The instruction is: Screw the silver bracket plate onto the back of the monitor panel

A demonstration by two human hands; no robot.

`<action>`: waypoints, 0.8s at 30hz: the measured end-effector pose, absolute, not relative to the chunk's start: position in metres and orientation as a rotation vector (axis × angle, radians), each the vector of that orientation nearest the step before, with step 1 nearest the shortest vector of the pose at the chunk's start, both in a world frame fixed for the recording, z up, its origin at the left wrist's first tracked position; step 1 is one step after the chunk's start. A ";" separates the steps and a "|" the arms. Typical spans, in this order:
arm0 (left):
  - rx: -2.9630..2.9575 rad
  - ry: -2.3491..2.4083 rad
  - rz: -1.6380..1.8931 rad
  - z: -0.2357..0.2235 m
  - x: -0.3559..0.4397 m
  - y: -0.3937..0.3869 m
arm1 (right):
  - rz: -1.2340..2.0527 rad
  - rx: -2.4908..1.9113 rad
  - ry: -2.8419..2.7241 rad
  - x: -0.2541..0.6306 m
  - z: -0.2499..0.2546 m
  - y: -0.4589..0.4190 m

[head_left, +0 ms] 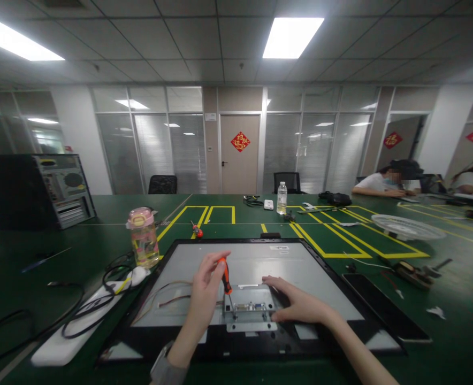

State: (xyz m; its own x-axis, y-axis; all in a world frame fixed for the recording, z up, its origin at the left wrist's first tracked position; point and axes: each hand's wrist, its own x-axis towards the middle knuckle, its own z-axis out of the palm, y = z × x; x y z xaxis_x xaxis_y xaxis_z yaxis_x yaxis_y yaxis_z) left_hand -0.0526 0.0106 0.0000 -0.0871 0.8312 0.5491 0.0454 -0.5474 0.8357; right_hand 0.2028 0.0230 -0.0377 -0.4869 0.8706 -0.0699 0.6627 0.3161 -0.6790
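Head view: left hand (pixel 210 275) grips an orange screwdriver (pixel 227 278) over metal bracket (pixel 250 310).

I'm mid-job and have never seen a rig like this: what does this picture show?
There is no robot: a camera on a person's head looks forward and down at their own hands. The left hand holds an orange-and-black screwdriver, its shaft pointing down at a metal bracket. The right hand steadies the bracket's other side. The bracket sits on a large flat panel lying on a green table. Left of the panel are a pink-lidded bottle and a white power strip.
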 end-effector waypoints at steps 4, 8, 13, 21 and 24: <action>1.652 0.945 1.676 -0.004 -0.054 0.013 | 0.951 -1.366 -2.276 0.202 -0.040 0.025; 1.605 0.965 1.625 -0.005 -0.056 0.012 | 0.947 -1.375 -2.270 0.204 -0.047 0.029; 1.575 0.965 1.659 -0.004 -0.055 0.011 | 0.924 -1.367 -2.280 0.205 -0.050 0.030; 1.633 0.938 1.693 -0.003 -0.054 0.012 | 0.920 -1.378 -2.285 0.204 -0.047 0.030; 1.610 0.927 1.666 -0.004 -0.054 0.012 | 0.918 -1.387 -2.278 0.205 -0.049 0.031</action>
State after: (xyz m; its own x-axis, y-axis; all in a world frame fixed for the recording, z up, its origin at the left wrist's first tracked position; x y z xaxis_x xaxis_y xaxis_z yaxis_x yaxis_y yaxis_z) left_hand -0.0542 0.0123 -0.0035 -0.0499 0.8330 0.5510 0.0289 -0.5502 0.8345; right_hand 0.2053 0.0308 -0.0495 -0.4773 0.8769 -0.0570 0.6715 0.3221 -0.6674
